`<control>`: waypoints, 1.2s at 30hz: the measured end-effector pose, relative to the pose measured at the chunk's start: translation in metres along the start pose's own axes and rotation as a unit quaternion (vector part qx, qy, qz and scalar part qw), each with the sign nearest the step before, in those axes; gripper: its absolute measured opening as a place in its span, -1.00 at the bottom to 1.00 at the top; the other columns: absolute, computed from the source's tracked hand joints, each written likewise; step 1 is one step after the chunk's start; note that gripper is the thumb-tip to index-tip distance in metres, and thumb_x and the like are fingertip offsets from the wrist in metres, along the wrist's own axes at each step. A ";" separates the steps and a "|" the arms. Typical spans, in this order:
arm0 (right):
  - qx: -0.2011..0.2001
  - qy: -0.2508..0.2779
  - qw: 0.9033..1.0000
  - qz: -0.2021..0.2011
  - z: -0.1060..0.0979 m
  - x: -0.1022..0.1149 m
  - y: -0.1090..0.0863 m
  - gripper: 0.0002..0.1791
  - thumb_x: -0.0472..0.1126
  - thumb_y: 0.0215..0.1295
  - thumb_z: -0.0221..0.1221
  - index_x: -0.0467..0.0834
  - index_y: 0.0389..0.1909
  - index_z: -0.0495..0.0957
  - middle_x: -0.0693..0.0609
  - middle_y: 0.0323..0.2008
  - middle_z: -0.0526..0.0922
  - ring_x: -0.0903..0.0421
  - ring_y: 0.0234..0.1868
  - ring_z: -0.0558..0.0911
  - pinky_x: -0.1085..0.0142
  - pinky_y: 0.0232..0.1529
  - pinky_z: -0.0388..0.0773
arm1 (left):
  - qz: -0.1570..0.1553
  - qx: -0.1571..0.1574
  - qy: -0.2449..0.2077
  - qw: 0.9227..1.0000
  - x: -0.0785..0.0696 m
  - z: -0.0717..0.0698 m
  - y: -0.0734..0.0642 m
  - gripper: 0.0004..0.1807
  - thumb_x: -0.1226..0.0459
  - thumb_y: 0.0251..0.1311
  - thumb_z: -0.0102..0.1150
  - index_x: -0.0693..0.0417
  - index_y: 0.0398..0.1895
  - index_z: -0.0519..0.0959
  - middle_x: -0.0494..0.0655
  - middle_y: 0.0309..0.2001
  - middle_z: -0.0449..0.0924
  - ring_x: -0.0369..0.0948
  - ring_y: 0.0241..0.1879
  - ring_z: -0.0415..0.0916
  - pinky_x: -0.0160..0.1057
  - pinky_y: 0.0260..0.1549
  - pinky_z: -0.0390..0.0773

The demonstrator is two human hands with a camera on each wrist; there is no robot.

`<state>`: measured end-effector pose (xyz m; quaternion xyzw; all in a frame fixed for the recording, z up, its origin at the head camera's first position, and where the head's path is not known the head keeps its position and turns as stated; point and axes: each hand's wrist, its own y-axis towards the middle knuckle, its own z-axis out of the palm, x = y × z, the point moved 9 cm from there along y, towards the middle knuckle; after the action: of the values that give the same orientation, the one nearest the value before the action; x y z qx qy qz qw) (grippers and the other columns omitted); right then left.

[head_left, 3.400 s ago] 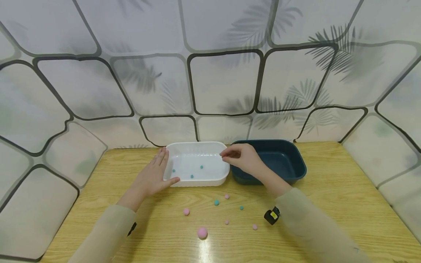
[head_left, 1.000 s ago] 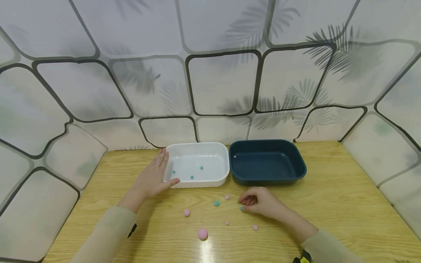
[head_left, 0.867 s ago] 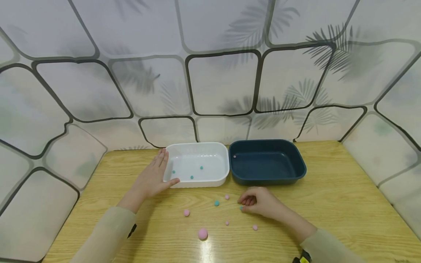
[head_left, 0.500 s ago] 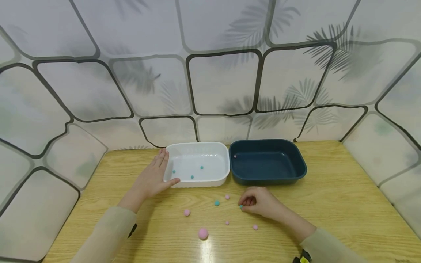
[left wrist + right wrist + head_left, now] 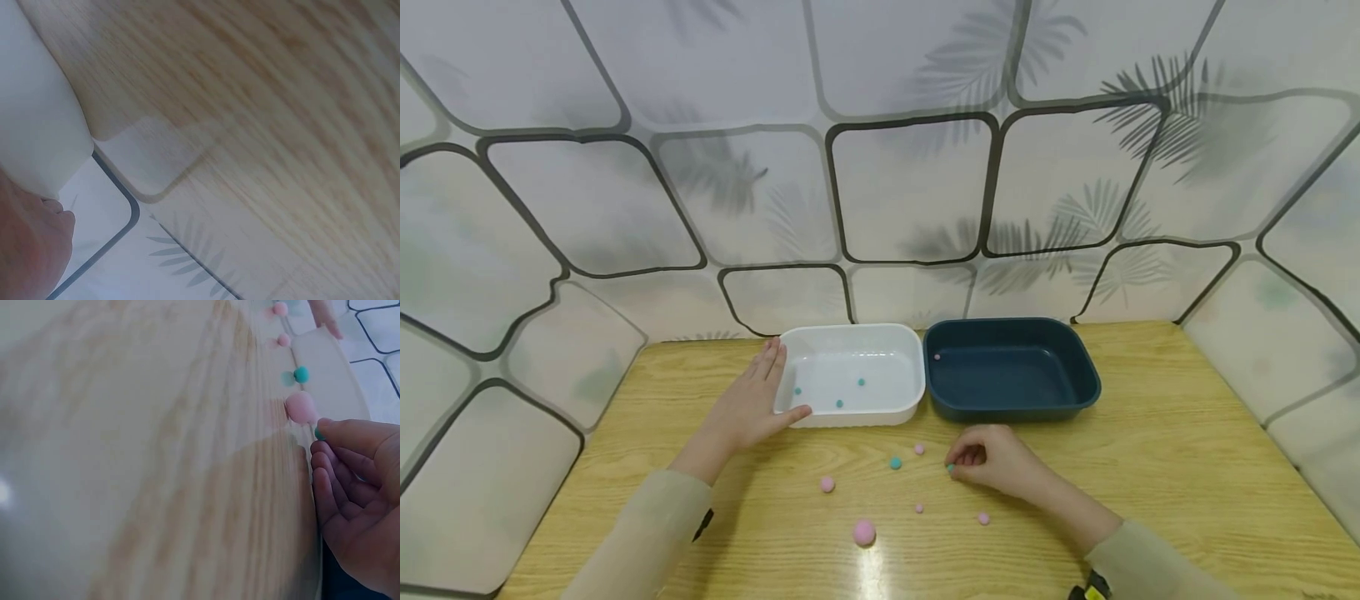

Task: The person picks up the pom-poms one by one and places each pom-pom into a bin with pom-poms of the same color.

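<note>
My left hand [image 5: 747, 406] lies with straight fingers along the left end of a white rectangular dish [image 5: 880, 417], thumb over its front rim. Inside that dish sit several small teal balls [image 5: 861, 382]. In front of a dark blue dish [image 5: 1015, 412], my right hand [image 5: 996, 460] pinches a small teal ball [image 5: 951, 468] between thumb and index finger; the right wrist view shows this ball [image 5: 319, 434] partly covered by the thumb. One tiny pink ball [image 5: 937, 357] rests in the blue dish. The left wrist view shows only part of the left hand [image 5: 34, 244] beside the white dish [image 5: 40, 106].
On the wooden table [image 5: 760, 533] lie a larger pink ball [image 5: 864, 533], several small pink balls [image 5: 827, 484] and another teal ball [image 5: 896, 463]. Both dishes stand side by side near the patterned wall covering [image 5: 917, 192] at the back.
My right hand has moved from above the dishes' shared edge down to the table and taken hold of a teal ball, lifting it slightly. A pink ball now shows in the blue dish.
</note>
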<state>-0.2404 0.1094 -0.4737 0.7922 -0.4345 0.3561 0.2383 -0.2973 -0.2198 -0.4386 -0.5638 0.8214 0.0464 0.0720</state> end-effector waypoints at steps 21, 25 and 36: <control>-0.032 0.034 0.998 -0.036 -0.018 0.044 0.012 -0.88 -0.38 0.24 0.46 -0.15 -0.24 0.80 0.03 -0.29 0.78 0.37 -0.30 0.61 0.44 -0.24 0.67 | 0.005 -0.002 0.004 1.000 0.000 0.000 0.000 0.21 -0.26 0.45 0.13 0.45 0.68 -0.20 0.36 0.71 -0.30 0.24 0.72 -0.26 0.20 0.68 -0.01; -0.036 0.030 0.998 -0.047 -0.020 0.055 0.022 -0.89 -0.38 0.26 0.45 -0.16 -0.22 0.80 0.04 -0.30 0.78 0.36 -0.31 0.61 0.44 -0.24 0.66 | 0.004 -0.004 0.003 1.000 0.000 -0.001 0.000 0.21 -0.25 0.44 0.14 0.45 0.68 -0.19 0.37 0.71 -0.28 0.24 0.72 -0.24 0.20 0.68 0.00; -0.030 0.031 0.997 -0.057 -0.023 0.082 0.057 -0.87 -0.35 0.31 0.43 -0.16 -0.15 0.81 0.04 -0.27 0.78 0.32 -0.29 0.64 0.43 -0.22 0.67 | 0.007 -0.006 0.006 1.000 -0.002 -0.003 0.000 0.20 -0.26 0.44 0.14 0.46 0.67 -0.17 0.38 0.71 -0.25 0.24 0.72 -0.22 0.19 0.68 0.01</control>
<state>-0.2672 0.0537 -0.3914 0.7966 -0.3916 0.3534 0.2954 -0.2966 -0.2186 -0.4352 -0.5589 0.8254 0.0483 0.0631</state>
